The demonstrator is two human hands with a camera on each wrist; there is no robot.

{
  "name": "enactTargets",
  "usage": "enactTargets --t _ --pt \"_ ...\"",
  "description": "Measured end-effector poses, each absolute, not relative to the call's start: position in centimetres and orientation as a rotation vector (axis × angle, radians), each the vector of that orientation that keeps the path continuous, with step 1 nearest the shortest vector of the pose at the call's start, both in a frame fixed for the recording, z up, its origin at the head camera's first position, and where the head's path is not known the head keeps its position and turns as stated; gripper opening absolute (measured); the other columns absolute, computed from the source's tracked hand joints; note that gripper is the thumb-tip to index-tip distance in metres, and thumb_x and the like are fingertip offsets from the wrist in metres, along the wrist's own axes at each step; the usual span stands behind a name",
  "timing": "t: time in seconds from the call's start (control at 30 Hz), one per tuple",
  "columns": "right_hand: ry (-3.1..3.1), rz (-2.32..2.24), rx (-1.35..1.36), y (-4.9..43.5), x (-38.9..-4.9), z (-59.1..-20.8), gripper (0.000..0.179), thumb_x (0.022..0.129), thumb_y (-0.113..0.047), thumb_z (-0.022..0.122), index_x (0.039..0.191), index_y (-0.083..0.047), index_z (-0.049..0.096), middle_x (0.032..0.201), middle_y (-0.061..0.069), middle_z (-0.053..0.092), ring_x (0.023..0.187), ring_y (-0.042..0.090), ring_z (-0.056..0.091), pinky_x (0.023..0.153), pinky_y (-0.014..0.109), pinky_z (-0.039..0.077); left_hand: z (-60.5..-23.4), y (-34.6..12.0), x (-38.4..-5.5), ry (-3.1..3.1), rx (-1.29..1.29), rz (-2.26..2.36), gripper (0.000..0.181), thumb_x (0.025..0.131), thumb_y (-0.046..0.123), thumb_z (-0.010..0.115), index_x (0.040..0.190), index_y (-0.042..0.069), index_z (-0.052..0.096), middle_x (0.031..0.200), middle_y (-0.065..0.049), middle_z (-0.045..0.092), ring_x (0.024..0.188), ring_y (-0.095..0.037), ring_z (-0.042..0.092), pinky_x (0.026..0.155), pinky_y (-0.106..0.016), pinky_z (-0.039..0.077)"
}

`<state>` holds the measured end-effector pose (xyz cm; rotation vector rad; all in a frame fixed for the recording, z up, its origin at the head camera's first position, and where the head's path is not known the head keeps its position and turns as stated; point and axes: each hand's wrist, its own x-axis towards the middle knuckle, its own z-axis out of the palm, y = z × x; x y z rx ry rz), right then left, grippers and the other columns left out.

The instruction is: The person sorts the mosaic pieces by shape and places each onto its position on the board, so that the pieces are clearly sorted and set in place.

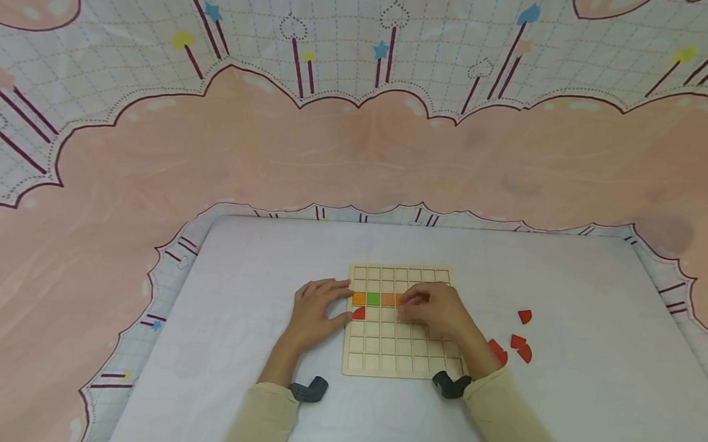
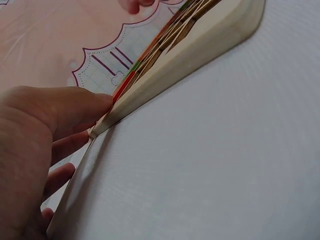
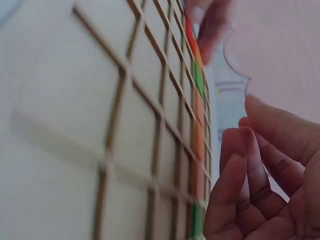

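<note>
Left hand (image 1: pixel 311 316) and right hand (image 1: pixel 436 310) at the gridded board (image 1: pixel 375 364)

The gridded board lies flat on the white worktop (image 1: pixel 254 262). The left hand is loosely spread at its left edge, fingers touching the rim and thumb by a red piece (image 1: pixel 358 313) with one rounded side, inside the board's left edge. In the row above, starting at that same edge, run a yellow-orange tile (image 1: pixel 359 298), a green tile (image 1: pixel 373 298) and a paler orange tile (image 1: pixel 388 299). The right wrist view shows another green tile (image 3: pixel 197 220) nearer the board's right side. The right hand hangs over the board with bent fingers; whether they pinch anything small, I cannot tell. Loose red pieces (image 1: pixel 525 317) lie right of the board, and a pink patterned cloth (image 1: pixel 394 156) spreads beyond it.
</note>
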<state>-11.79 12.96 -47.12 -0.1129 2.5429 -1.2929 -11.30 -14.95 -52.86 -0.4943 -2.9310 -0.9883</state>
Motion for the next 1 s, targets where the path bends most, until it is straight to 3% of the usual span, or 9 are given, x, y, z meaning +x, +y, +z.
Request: enactTargets --t 0.4,1.0 --pt "2.625 -1.117 -0.014 20.4 -11.5 -46.0 0.022 0.086 -0.034 0.079 0.102 -0.019 0.078 0.094 0.001 0.071 0.095 0.021 0.059 0.076 0.03 0.047 -52.6 -14.9 -11.1 -2.917 -0.48 -0.993 0.043 0.086 0.033 0.075 0.127 0.024 0.07 0.149 0.008 0.058 0.144 -0.024 0.043 0.12 -0.061 0.019" --pt "2.712 -0.954 0.184 29.2 -9.7 -45.8 0.039 0.09 -0.039 0.075 0.116 -0.009 0.074 0.1 0.009 0.066 0.096 0.027 0.055 0.067 0.029 0.048 -53.0 -15.0 -11.3 -2.919 -0.504 -0.965 0.041 0.087 0.035 0.075 0.127 0.025 0.07 0.15 0.008 0.057 0.142 -0.024 0.044 0.12 -0.06 0.019"
